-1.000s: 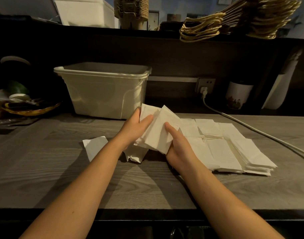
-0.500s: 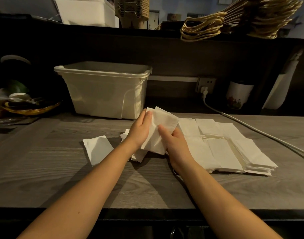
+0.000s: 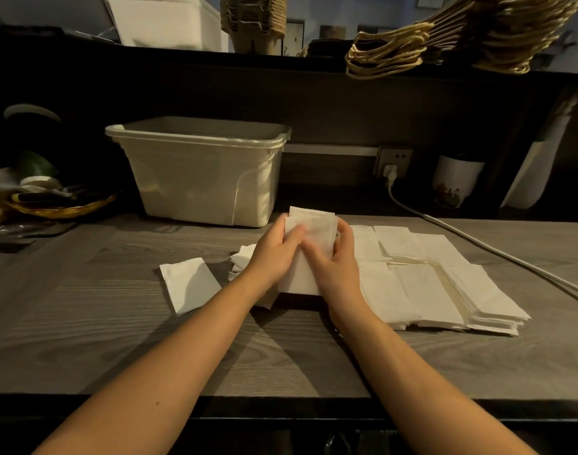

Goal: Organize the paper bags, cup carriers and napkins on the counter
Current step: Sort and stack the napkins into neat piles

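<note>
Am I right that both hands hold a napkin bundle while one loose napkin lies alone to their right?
Not quite: the head view shows the loose napkin to their left; the left hand and right hand do hold the napkin bundle.

Gray counter (image 3: 84, 339): napkins (image 3: 428, 290), bin (image 3: 199, 178), basket (image 3: 61, 208)

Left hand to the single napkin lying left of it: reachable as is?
Likely yes: the single napkin lies beside the left hand, nothing standing between. Its grip is busy on the napkin bundle, shared with the right hand.
</note>
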`<state>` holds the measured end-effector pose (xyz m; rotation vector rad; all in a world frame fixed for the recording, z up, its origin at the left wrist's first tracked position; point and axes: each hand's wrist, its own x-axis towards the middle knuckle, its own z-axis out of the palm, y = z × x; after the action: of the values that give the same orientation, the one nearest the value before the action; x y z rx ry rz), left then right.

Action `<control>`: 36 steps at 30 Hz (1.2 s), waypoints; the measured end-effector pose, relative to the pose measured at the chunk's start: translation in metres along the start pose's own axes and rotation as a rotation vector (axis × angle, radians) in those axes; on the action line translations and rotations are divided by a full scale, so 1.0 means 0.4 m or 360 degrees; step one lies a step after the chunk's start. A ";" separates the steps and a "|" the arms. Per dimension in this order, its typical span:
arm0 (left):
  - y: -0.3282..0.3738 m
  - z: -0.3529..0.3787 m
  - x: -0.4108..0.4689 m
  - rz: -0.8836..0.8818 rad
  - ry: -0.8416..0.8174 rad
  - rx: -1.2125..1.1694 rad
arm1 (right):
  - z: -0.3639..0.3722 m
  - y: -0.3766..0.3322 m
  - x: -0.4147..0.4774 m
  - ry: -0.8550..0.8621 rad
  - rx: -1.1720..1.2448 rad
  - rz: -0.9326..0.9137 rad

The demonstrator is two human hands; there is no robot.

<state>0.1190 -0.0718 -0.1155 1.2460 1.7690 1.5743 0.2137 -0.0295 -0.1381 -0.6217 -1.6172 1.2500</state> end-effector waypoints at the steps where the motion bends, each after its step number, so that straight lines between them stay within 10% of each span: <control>1: 0.000 0.000 0.000 0.0008 0.0002 0.0008 | 0.001 0.002 0.001 0.0012 0.0058 0.0043; 36: 0.022 0.030 -0.007 0.0525 0.0186 -0.0254 | 0.016 0.007 0.001 -0.0065 -0.0312 -0.0042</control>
<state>0.1329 -0.0682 -0.1107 1.4473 1.5249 1.9659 0.2073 -0.0307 -0.1407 -0.6973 -1.7906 1.0995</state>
